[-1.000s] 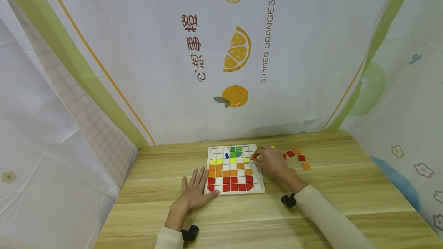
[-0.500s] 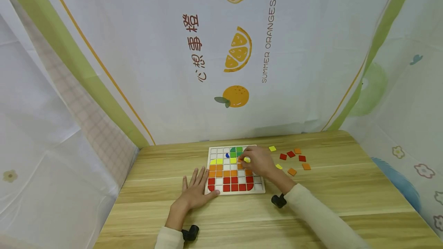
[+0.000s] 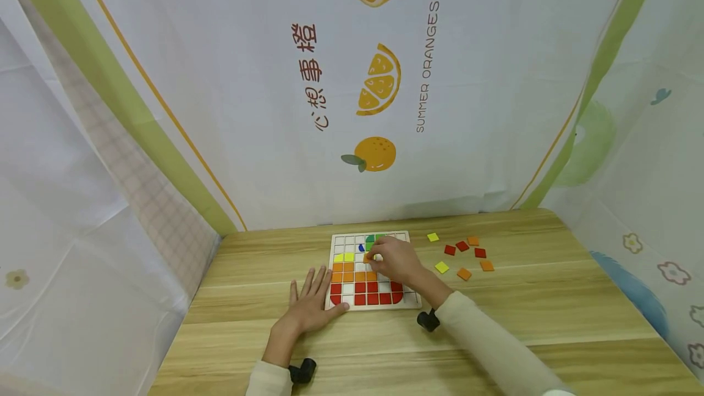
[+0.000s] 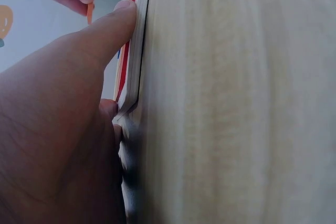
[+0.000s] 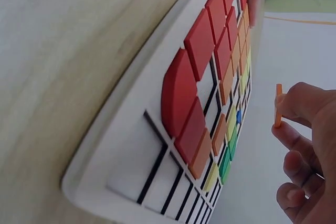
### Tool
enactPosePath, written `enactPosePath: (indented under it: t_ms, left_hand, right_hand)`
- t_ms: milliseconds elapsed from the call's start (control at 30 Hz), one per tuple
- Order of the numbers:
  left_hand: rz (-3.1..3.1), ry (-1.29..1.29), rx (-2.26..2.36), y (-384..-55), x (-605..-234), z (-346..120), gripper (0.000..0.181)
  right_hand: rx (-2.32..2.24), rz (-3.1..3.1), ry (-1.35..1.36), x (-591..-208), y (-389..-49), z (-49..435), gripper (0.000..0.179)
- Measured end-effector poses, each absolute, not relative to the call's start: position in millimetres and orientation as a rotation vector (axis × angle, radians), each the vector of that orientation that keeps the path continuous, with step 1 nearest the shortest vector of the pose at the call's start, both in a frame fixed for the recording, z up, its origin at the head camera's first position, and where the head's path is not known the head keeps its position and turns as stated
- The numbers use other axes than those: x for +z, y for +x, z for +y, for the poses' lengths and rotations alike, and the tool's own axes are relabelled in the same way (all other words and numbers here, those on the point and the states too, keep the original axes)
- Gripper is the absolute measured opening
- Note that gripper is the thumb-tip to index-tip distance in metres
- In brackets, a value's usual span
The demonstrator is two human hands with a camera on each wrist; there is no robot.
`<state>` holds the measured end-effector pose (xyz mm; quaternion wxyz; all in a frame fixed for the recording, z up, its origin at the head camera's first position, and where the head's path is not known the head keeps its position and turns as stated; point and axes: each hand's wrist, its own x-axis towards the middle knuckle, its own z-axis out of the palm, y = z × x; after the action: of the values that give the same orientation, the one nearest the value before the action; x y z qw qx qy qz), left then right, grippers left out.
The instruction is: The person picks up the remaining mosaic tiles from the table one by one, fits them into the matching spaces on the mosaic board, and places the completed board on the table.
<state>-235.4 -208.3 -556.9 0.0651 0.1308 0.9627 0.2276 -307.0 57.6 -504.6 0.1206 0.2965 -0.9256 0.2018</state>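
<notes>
A white grid board (image 3: 412,285) lies on the table, partly filled with red, orange, yellow, green and blue tiles. My right hand (image 3: 397,260) is over the board's middle. Between thumb and index finger it pinches an orange square tile (image 5: 279,106), held on edge above the grid in the right wrist view. Some cells are hidden under this hand in the head view. My left hand (image 3: 310,307) rests with fingers spread at the board's left side. Its thumb (image 4: 113,27) touches the board's near edge in the left wrist view.
To the right of the board lie several loose tiles: yellow tiles (image 3: 442,267), red tiles (image 3: 462,246) and orange tiles (image 3: 464,274). A white curtain (image 3: 247,109) printed with oranges hangs behind the table (image 3: 352,353).
My right hand has moved left across the board with the orange tile, from its right edge to the middle. The loose tiles on the right have come into fuller view. My left hand stays put.
</notes>
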Motion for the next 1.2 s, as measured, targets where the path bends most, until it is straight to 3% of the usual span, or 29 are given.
enactPosePath:
  t_ms: [700, 1200]
  left_hand:
    - [2.863, 0.375, 0.661, -232.9, -547.6, -206.3, 0.105]
    - [2.867, 0.385, 0.680, -232.9, -545.0, -206.5, 0.105]
  right_hand:
    - [0.553, -2.803, 0.867, -532.4, -319.1, 33.2, 0.007]
    - [0.583, -2.832, 0.896, -532.0, -319.2, 38.0, 0.015]
